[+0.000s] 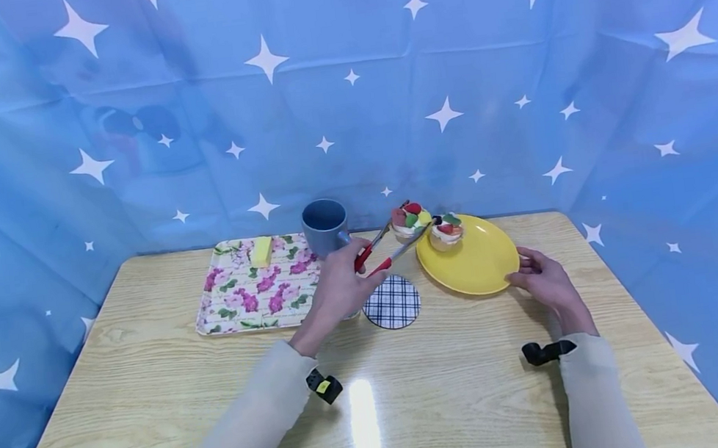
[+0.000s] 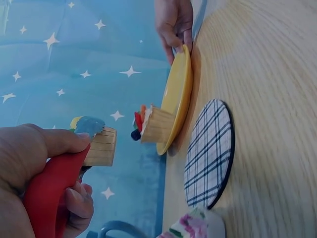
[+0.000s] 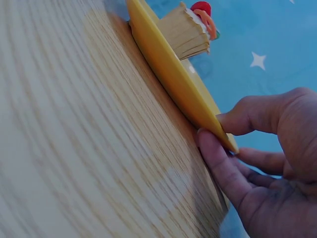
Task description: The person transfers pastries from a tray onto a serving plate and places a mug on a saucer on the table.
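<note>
My left hand point(image 1: 337, 280) grips red-handled tongs point(image 1: 385, 265) above the back middle of the table. Between the tongs' tips is a cupcake point(image 1: 408, 232) with a fruit topping, held in the air just left of the yellow plate point(image 1: 485, 265). A second fruit-topped cupcake point(image 1: 447, 235) sits upright on the plate's left part. At the plate's right edge, my right hand point(image 1: 547, 285) pinches the rim; in the right wrist view its thumb is on top and fingers point(image 3: 225, 171) lie at the underside. The left wrist view shows the held cupcake point(image 2: 101, 147) partly covered by my thumb.
A flowered tray point(image 1: 254, 295) lies at the back left, bearing a yellow block point(image 1: 262, 252). A blue-grey mug point(image 1: 324, 224) stands at its right end, behind my left hand. Below the tongs lies a round checked coaster point(image 1: 395, 305). A blue starry curtain point(image 1: 350, 144) borders the table.
</note>
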A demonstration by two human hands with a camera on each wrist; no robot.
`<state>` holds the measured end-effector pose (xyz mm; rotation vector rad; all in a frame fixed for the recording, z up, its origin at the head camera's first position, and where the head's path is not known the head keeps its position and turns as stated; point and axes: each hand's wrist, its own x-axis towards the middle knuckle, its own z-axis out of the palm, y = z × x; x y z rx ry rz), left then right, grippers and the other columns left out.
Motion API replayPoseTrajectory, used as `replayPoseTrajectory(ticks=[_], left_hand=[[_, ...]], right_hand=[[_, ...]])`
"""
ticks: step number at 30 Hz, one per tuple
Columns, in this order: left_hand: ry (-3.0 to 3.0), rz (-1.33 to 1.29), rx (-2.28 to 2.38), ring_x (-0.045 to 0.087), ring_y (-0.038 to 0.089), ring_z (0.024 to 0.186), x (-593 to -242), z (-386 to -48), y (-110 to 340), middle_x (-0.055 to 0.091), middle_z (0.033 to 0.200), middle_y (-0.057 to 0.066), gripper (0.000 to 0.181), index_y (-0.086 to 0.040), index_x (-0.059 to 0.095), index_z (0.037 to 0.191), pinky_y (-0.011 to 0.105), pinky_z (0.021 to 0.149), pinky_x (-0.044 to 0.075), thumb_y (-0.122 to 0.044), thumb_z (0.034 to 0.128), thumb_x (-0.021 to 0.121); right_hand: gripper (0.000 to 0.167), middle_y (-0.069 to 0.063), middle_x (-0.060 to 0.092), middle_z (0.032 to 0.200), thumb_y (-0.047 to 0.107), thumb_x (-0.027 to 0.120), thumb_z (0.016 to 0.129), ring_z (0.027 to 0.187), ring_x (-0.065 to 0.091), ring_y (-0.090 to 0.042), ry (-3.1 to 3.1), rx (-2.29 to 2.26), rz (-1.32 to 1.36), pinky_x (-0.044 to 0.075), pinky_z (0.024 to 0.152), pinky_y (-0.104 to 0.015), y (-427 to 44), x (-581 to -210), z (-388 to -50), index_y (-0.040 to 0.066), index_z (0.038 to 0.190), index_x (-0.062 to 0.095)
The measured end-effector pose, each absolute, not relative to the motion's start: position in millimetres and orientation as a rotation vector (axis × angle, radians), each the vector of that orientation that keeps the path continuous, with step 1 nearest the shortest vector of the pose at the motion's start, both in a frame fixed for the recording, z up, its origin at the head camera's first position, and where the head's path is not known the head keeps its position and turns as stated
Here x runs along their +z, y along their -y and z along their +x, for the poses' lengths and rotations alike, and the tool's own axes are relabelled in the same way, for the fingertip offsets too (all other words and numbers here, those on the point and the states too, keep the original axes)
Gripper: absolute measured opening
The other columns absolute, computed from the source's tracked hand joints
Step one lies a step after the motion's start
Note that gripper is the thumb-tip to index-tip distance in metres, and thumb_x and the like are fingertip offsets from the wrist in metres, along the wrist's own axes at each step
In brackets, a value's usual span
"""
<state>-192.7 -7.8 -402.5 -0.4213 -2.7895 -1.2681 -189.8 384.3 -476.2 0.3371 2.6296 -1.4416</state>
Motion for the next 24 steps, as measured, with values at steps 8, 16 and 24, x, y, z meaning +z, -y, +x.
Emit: replayPoseTrajectory(ticks=[8,16,24], left_hand=[[2.844,-0.428,-1.246,0.057,0.021,0.084,-407,-194,-8,0.068,0.112,0.012,0.056,-0.015,0.06,0.136,0.027,0.061,0.047,-0.032,0.088,0.082],[2.84,-0.494,-1.256,0.057,0.019,0.081,-410,-195,-23,0.068,0.106,0.007,0.055,-0.014,0.061,0.135,0.025,0.061,0.047,-0.032,0.0877,0.082],[2.866,-0.495,-1.229,0.057,0.017,0.079,-410,-194,-34,0.07,0.106,0.008,0.054,-0.015,0.061,0.135,0.024,0.061,0.046,-0.034,0.0887,0.081]], right_hand=[[0.083,-0.023,0.046,0.151,0.024,0.07,0.097,0.114,0.055,-0.011,-2.623,-1.442,0.334,0.05,0.081,-0.014,-384,-475,-189,0.008,0.163,0.023],[0.083,-0.023,0.047,0.151,0.024,0.07,0.096,0.122,0.055,-0.021,-2.631,-1.442,0.347,0.049,0.08,-0.012,-385,-476,-187,0.009,0.163,0.024],[0.083,-0.022,0.046,0.151,0.026,0.07,0.096,0.127,0.052,-0.027,-2.627,-1.43,0.348,0.048,0.08,-0.012,-385,-477,-189,0.009,0.163,0.023]])
